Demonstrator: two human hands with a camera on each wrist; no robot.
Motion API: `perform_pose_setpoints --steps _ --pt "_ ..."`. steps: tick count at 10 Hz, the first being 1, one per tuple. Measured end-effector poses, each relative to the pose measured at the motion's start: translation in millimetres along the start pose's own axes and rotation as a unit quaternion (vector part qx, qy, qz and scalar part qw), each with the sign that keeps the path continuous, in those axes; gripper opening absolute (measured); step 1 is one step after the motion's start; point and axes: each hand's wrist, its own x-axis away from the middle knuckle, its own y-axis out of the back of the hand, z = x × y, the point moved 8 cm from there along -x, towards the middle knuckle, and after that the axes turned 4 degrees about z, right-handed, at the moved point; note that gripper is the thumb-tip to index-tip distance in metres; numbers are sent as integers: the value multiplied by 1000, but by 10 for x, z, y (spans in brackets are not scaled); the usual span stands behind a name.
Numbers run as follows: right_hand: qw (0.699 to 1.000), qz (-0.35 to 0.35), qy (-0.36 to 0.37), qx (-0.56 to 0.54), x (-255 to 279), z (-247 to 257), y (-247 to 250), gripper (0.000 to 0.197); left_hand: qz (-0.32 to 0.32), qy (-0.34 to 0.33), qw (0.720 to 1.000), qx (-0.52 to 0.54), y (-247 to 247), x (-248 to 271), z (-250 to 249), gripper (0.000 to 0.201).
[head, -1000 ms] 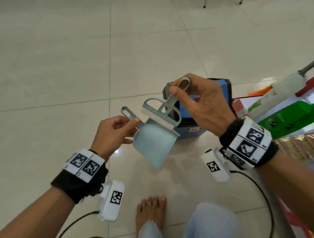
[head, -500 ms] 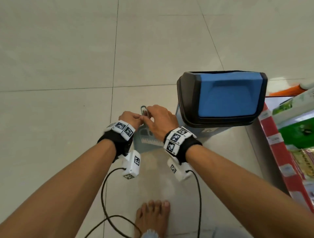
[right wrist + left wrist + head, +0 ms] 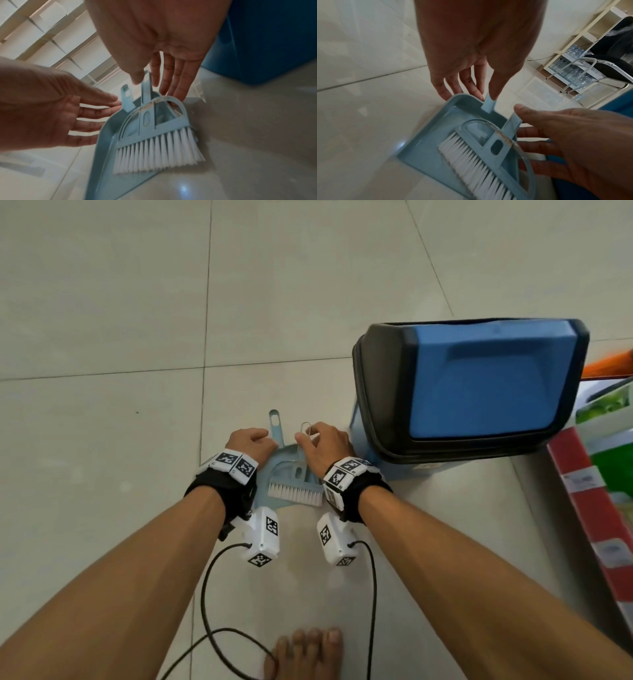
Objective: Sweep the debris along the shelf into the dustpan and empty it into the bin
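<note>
A pale blue dustpan (image 3: pixel 274 474) (image 3: pixel 423 148) (image 3: pixel 102 155) lies flat on the tiled floor, just left of the bin (image 3: pixel 479 385) with its black rim and blue lid. A matching brush (image 3: pixel 296 493) (image 3: pixel 471 155) (image 3: pixel 154 148) with white bristles lies inside the pan. My left hand (image 3: pixel 253 441) (image 3: pixel 486 96) pinches the dustpan's handle between the tips of near-straight fingers. My right hand (image 3: pixel 315 436) (image 3: pixel 145 82) pinches the brush's thin handle between thumb and forefinger. No debris shows in the pan.
A shelf with a red front edge (image 3: pixel 589 508) and green packages (image 3: pixel 613 460) stands at the right. My bare foot (image 3: pixel 308 652) and black wrist cables (image 3: pixel 205 594) are below the hands. A rack of bottles (image 3: pixel 570 70) and a chair (image 3: pixel 607 67) stand farther off.
A second ago both hands held the dustpan and brush up in front of the bin. They have since come down, and the pan with the brush in it now lies on the floor.
</note>
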Motion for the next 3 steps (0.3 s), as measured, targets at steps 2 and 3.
perform_pose_setpoints --steps 2,3 --pt "999 33 -8 17 126 -19 0 49 3 14 1000 26 -16 194 18 58" --pt "997 52 -18 47 276 -48 -11 57 -21 10 999 -43 84 422 -12 64"
